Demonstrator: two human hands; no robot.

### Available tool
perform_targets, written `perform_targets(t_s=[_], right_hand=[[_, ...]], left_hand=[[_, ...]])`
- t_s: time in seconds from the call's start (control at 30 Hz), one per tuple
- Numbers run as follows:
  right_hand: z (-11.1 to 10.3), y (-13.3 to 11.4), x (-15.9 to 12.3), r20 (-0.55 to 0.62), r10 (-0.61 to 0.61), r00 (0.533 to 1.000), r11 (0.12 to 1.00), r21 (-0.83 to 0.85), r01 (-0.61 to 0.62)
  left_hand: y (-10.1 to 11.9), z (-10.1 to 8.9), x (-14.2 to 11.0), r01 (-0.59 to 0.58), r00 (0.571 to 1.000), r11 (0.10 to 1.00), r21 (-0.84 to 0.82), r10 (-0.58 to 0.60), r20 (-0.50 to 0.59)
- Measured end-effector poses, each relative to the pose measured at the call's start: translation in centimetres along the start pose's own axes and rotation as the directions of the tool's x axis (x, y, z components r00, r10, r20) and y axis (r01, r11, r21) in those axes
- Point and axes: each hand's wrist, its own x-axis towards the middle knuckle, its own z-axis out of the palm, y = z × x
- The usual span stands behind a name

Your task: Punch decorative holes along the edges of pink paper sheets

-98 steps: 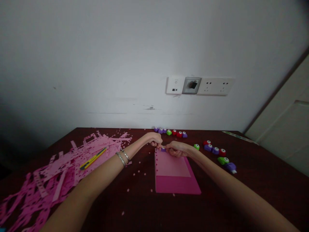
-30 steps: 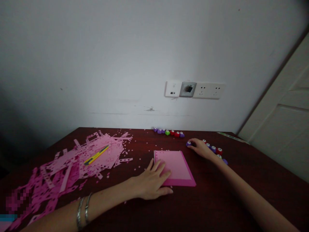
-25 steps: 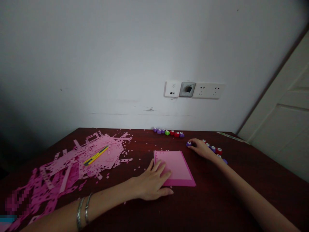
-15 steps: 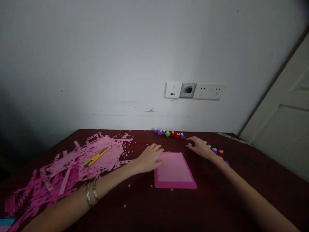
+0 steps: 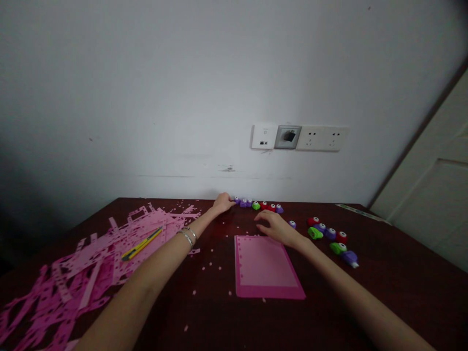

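My left hand (image 5: 223,203) reaches to the back of the table by the wall, its fingers closed at the leftmost purple craft punch (image 5: 237,200) of a row; the fingertips are partly hidden. Several more purple, green (image 5: 256,205) and red (image 5: 272,207) punches continue that row to the right. My right hand (image 5: 275,228) is over the far edge of the pink sheet (image 5: 268,263), thumb and fingers apart with nothing between them. This light sheet lies on a darker pink one (image 5: 270,291), and small holes run down its left side. A lone purple punch (image 5: 292,224) stands just right of my right hand.
Pink paper strips and scraps (image 5: 91,263) heap on the left, with a yellow utility knife (image 5: 142,243) on top. More punches (image 5: 331,234) stand on the right. A flat ruler-like strip (image 5: 361,213) lies at the back right. Wall sockets (image 5: 321,138) sit above the table.
My left hand has left the pink sheet and gone forward to the row's left end. My right hand has moved left from the lone purple punch to the sheet's far edge.
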Motion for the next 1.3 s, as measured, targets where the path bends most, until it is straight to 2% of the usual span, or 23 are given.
perform_targets(t_s=[0.2,0.4,0.53,0.67,0.8,0.97,1.13,1.3], right_hand=[[0.2,0.0,-0.1,0.017,0.016,1.000,1.000,0.009,-0.016],[0.3,0.5,-0.5,0.035,0.027,0.999,1.000,0.006,-0.028],[0.2,0.5,-0.6,0.025,0.022,0.999,1.000,0.000,-0.022],[-0.1,0.2,-0.5,-0.018,0.028,0.999,1.000,0.006,-0.028],[-0.1,0.1,-0.2,-0.089,0.070,0.994,0.997,0.041,-0.066],[0.2,-0.8,0.4,-0.133,0.119,0.984,0.984,0.149,-0.099],[0.0,-3.4,0.4,-0.161,0.170,0.972,0.971,0.193,-0.138],[0.1,-5.1,-0.1,-0.080,0.125,0.989,0.965,0.242,-0.103]], left_hand=[[0.2,1.5,1.2,0.033,0.999,0.991,0.127,-0.032,-0.015],[0.4,2.1,1.6,0.037,0.999,0.986,0.164,-0.033,-0.025],[0.6,2.0,1.1,0.046,0.998,0.986,0.163,-0.039,-0.045],[1.0,0.8,0.3,0.047,0.996,0.986,0.159,-0.034,-0.085],[1.7,-1.0,-1.6,-0.057,0.991,0.987,0.152,0.075,-0.113],[3.2,-2.3,-6.5,-0.260,0.956,0.958,0.123,0.274,-0.107],[4.9,-1.9,-11.0,-0.271,0.958,0.958,0.090,0.277,-0.067],[5.7,-1.0,-12.4,-0.305,0.950,0.952,0.037,0.307,-0.061]])
